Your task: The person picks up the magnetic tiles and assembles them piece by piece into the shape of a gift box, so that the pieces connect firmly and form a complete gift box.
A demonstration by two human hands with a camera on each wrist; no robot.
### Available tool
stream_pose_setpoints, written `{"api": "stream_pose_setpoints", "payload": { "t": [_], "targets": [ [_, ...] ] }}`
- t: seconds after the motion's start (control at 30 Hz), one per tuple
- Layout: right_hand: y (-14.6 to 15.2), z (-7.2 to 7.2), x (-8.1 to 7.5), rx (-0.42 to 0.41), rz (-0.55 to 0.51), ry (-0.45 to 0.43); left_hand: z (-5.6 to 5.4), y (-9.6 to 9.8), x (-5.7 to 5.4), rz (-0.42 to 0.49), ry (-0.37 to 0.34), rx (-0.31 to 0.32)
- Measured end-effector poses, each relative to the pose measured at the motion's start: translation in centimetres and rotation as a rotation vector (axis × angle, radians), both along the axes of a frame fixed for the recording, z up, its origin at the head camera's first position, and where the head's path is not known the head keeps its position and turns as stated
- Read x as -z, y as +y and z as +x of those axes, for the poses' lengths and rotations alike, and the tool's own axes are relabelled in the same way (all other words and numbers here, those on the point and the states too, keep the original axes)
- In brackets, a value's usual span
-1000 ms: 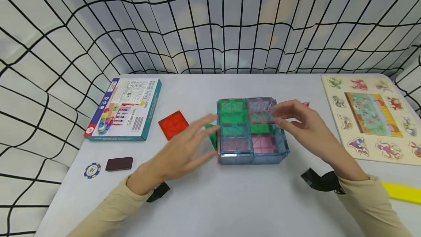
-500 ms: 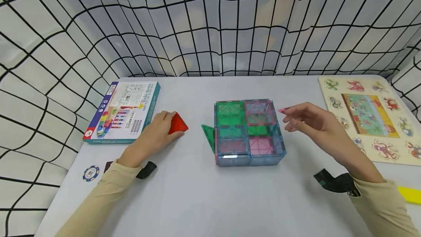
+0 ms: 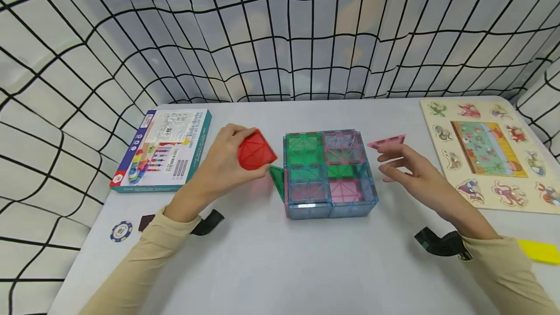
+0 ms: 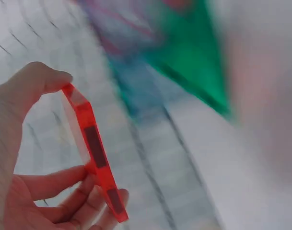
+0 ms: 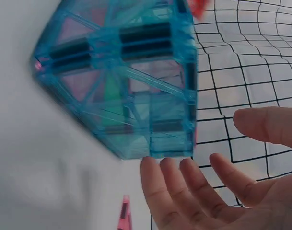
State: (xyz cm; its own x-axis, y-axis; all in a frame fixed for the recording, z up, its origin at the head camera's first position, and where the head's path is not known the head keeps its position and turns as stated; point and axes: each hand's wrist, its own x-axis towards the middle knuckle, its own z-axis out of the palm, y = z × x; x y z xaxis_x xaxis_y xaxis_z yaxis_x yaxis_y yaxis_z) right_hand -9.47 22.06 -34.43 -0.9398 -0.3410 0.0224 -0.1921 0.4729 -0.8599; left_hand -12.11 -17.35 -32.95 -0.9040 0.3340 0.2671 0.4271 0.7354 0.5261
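My left hand (image 3: 218, 166) pinches a red square magnetic tile (image 3: 255, 151) between thumb and fingers, raised above the table. In the left wrist view, dark magnets show in the edge of the red tile (image 4: 99, 151). To its right sits a low block of translucent magnetic tiles (image 3: 305, 148) in green, pink and blue. A green triangular tile (image 3: 276, 180) leans out from the block's left side. My right hand (image 3: 413, 179), fingers relaxed and holding nothing, hovers right of the block. Just behind its fingertips is a pink triangular tile (image 3: 391, 141).
A toy box (image 3: 168, 147) lies at the back left. A poker chip (image 3: 121, 231) and a dark brown block (image 3: 145, 221), partly behind the left sleeve, lie at the front left. At right are a wooden animal puzzle board (image 3: 485, 191) and a yellow piece (image 3: 540, 252). Black netting surrounds the table.
My left hand has gone left from the block, gripped the red tile off the table and brought it up and back toward the block. My right hand has drawn slightly away from the block.
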Motion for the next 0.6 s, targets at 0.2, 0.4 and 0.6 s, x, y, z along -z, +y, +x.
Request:
{"api": "stream_pose_setpoints", "payload": {
  "t": [0.2,0.4,0.6],
  "targets": [
    [-0.7,0.2,1.1,-0.035,-0.003,-0.100,1.7,8.4,-3.0,0.017,0.031,0.326],
    [-0.9,0.6,1.3,-0.045,0.019,-0.144,1.9,14.1,-2.7,-0.132,0.036,0.483],
    [-0.6,0.7,1.4,-0.052,-0.018,-0.180,1.0,15.5,-1.6,-0.295,0.030,0.461]
  ]
}}
